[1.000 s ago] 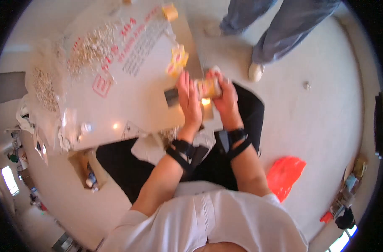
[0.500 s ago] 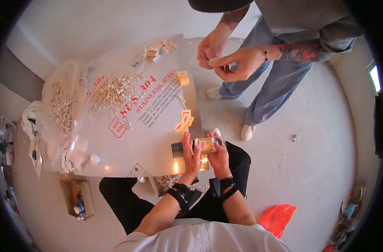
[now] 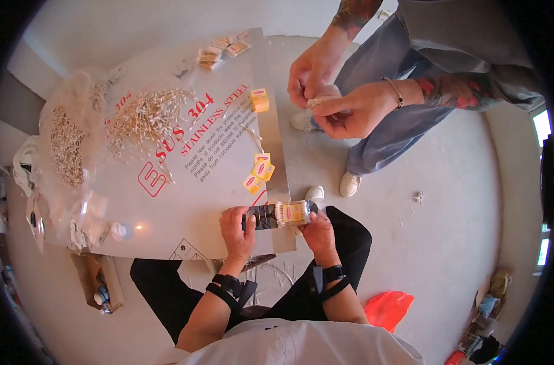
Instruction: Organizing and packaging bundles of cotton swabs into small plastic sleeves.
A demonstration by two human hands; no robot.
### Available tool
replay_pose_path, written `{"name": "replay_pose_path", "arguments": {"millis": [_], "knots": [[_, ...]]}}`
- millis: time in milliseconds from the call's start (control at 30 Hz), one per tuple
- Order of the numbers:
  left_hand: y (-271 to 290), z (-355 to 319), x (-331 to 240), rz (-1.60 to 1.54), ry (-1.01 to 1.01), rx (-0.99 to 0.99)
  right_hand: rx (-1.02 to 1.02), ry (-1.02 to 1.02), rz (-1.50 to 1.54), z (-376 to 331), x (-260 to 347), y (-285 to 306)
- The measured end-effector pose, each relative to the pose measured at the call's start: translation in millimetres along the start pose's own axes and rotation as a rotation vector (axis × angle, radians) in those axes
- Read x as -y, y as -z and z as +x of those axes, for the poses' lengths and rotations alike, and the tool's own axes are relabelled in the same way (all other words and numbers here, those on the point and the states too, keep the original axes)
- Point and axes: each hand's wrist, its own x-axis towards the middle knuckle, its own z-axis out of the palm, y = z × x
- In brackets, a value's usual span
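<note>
Fingers of a left hand (image 3: 237,236) grip a flat black strip (image 3: 263,219); those of a right hand (image 3: 319,234) pinch a rectangular, yellow-labelled pack of cotton swabs (image 3: 292,213).
Loose white swabs (image 3: 146,120) lie on the flat, printed grey surface (image 3: 173,216); the pack is at its right edge; a co-worker's 2 hands (image 3: 361,111) show beyond.

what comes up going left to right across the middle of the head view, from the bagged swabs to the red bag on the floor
Bagged swabs, loose swab heap, wearer's left hand, yellow-labelled swab bundle, wearer's right hand, red plastic bag.
</note>
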Motion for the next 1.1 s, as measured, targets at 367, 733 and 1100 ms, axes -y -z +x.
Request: {"name": "replay_pose_path", "arguments": {"millis": [367,733,1100], "knots": [[0,5,-1,-0.019,-0.036,0.014,-0.037,0.018,-0.003,7,2,-1],[15,65,-35,-0.388,0.017,-0.038,-0.113,0.014,0.064,8,2,-2],[-22,186,-86,-0.644,0.169,0.156,-0.140,0.057,0.068,6,4,5]]}}
